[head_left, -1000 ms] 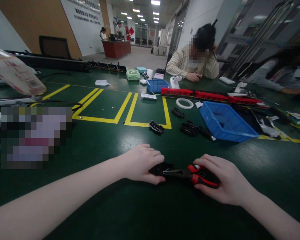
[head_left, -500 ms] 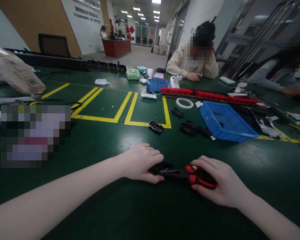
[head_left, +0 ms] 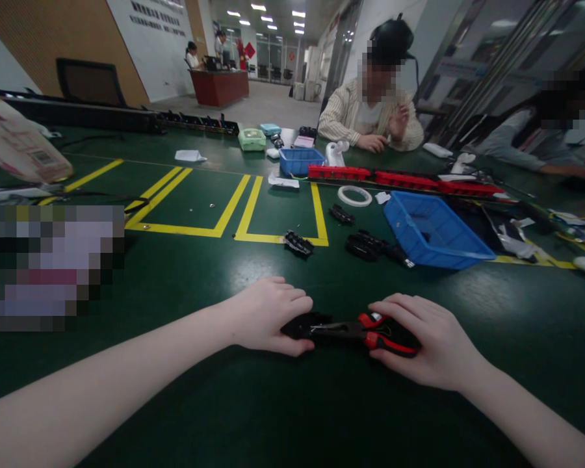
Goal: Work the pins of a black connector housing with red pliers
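Toward the near edge of the table (head_left: 273, 416), cut off below, the left hand (head_left: 266, 315) pinched one black part (head_left: 298, 326) while the right hand (head_left: 429, 341) gripped one pair of pliers (head_left: 350, 330), nose at the part. Two blue bins (head_left: 436, 250) stood nearer the far edge. Left fingers (head_left: 298, 305) hid much of the part, leaving the pliers' bite hard to make out.

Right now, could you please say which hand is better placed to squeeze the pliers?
Probably the right hand: it holds the pliers by their handles, while the left hand holds the black part at their other end.
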A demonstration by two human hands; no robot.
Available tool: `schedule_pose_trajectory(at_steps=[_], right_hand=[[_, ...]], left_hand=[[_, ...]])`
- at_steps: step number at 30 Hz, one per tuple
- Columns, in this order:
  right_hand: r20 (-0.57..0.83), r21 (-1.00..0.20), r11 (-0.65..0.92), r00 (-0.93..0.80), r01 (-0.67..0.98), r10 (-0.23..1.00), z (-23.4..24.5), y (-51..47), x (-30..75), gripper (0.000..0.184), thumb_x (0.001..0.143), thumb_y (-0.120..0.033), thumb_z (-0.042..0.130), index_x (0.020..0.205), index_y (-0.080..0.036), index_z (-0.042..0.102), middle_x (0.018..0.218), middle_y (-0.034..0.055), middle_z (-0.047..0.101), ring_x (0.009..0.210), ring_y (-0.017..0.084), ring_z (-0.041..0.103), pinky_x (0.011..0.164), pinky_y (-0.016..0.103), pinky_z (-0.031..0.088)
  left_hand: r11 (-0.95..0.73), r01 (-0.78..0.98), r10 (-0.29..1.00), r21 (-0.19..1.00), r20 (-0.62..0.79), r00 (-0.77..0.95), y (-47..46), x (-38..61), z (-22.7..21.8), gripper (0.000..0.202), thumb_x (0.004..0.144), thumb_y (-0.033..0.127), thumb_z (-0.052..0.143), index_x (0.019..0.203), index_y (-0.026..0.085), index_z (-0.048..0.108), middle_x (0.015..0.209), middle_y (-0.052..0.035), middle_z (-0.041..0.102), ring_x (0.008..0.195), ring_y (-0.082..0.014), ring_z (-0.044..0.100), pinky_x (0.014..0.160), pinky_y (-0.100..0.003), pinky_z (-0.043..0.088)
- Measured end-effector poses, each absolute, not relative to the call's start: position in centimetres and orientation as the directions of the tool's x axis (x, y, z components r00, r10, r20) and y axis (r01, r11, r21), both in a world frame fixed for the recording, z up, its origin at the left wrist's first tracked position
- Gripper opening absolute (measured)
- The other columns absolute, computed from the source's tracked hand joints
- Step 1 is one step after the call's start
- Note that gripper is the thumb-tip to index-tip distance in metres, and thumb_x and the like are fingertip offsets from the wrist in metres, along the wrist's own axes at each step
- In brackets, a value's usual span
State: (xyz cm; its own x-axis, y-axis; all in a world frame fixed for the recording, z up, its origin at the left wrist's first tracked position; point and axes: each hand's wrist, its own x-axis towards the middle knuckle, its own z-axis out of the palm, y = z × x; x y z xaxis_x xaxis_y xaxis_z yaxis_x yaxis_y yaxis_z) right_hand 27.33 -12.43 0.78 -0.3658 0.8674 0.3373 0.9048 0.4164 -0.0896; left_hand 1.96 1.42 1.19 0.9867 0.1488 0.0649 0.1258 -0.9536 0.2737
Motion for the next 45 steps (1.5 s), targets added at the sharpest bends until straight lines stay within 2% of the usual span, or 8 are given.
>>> schedule_pose_trajectory(at_steps=[4,11,21,31,38,45], right_hand=[[0.345,-0.104,0.412,-0.355,0.905,0.869,0.77,-12.34,27.37,0.043,0.077,-0.042,0.062,0.112,-0.019,0.051,0.099,0.0091,0.064,0.083,0.019,0.061,0.068,0.033,0.049],[0.299,-0.205,0.393,-0.325,0.896,0.897,1.06,-12.58,26.96,0.043,0.077,-0.041,0.062,0.113,-0.021,0.051,0.099,0.0085,0.064,0.084,0.019,0.062,0.069,0.033,0.050],[0.287,-0.194,0.404,-0.342,0.894,0.895,0.84,-12.71,26.71,0.043,0.077,-0.042,0.062,0.113,-0.020,0.052,0.099,0.0089,0.064,0.084,0.019,0.063,0.069,0.034,0.051],[0.268,-0.207,0.402,-0.343,0.892,0.900,0.84,-12.76,26.57,0.038,0.079,-0.042,0.060,0.109,-0.020,0.053,0.094,0.0077,0.064,0.076,0.017,0.061,0.064,0.031,0.049],[0.286,-0.152,0.411,-0.358,0.899,0.889,1.08,-12.77,26.78,0.038,0.078,-0.042,0.060,0.108,-0.019,0.053,0.094,0.0075,0.064,0.076,0.017,0.061,0.064,0.030,0.048],[0.346,-0.036,0.438,-0.400,0.898,0.849,1.15,-12.91,27.13,0.041,0.077,-0.044,0.060,0.108,-0.017,0.054,0.094,0.0096,0.064,0.077,0.018,0.061,0.065,0.032,0.048]], left_hand=[[-0.953,0.121,0.146,0.279,0.071,0.987,1.43,1.90,1.06,0.032,0.082,0.049,0.057,0.082,0.017,0.054,0.076,0.0025,0.058,0.064,-0.0137,0.053,0.061,-0.028,0.036],[-0.951,0.117,0.142,0.287,0.069,0.987,1.44,1.77,1.14,0.031,0.082,0.048,0.058,0.083,0.017,0.054,0.077,0.0022,0.058,0.065,-0.0138,0.053,0.061,-0.028,0.036],[-0.948,0.114,0.142,0.298,0.073,0.987,1.46,1.93,1.20,0.030,0.082,0.047,0.059,0.083,0.017,0.055,0.076,0.0017,0.059,0.065,-0.0137,0.054,0.061,-0.027,0.038],[-0.946,0.121,0.145,0.301,0.058,0.988,1.35,1.82,1.31,0.030,0.082,0.047,0.058,0.083,0.017,0.055,0.077,0.0016,0.059,0.065,-0.0137,0.054,0.062,-0.027,0.039],[-0.949,0.119,0.143,0.292,0.062,0.988,1.36,1.78,1.53,0.034,0.080,0.051,0.059,0.083,0.018,0.055,0.076,0.0027,0.059,0.065,-0.0134,0.054,0.063,-0.029,0.038],[-0.975,0.098,0.115,0.197,0.076,0.990,1.28,1.67,1.77,0.043,0.075,0.060,0.059,0.082,0.017,0.056,0.075,0.0006,0.060,0.061,-0.0141,0.051,0.058,-0.029,0.034]])
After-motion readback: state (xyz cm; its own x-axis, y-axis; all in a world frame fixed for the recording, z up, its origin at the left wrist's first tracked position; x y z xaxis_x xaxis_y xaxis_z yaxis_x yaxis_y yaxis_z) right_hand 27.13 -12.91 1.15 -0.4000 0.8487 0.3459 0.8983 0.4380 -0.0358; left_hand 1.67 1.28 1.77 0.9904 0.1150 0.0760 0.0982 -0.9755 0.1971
